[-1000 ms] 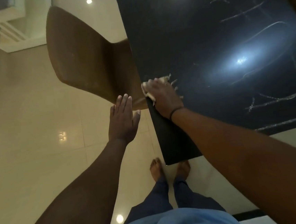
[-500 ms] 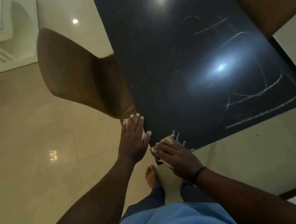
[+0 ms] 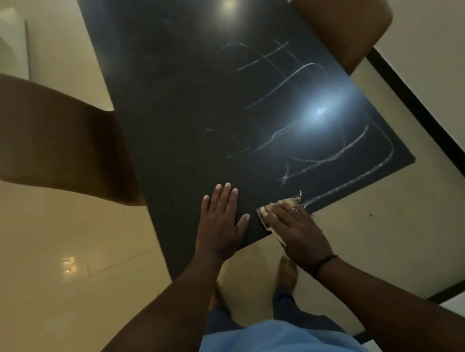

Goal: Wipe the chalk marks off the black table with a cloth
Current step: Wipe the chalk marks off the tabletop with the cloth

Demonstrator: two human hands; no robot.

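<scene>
The black table (image 3: 190, 100) stretches away from me, with white chalk marks (image 3: 334, 157) across its right half and a bright lamp reflection among them. My right hand (image 3: 296, 228) presses a pale frayed cloth (image 3: 288, 203) flat on the near edge, at the start of the nearest chalk line. Most of the cloth is hidden under the palm. My left hand (image 3: 220, 222) lies flat on the table just left of it, fingers spread, holding nothing.
A brown chair (image 3: 52, 142) stands against the table's left side and another brown chair (image 3: 343, 14) at the far right side. Glossy beige floor tiles (image 3: 49, 264) surround the table. My bare feet (image 3: 287, 274) are just under the near edge.
My right hand slid the cloth from the left edge down to the near corner, then right along the near edge. My left hand came from the air onto the table.
</scene>
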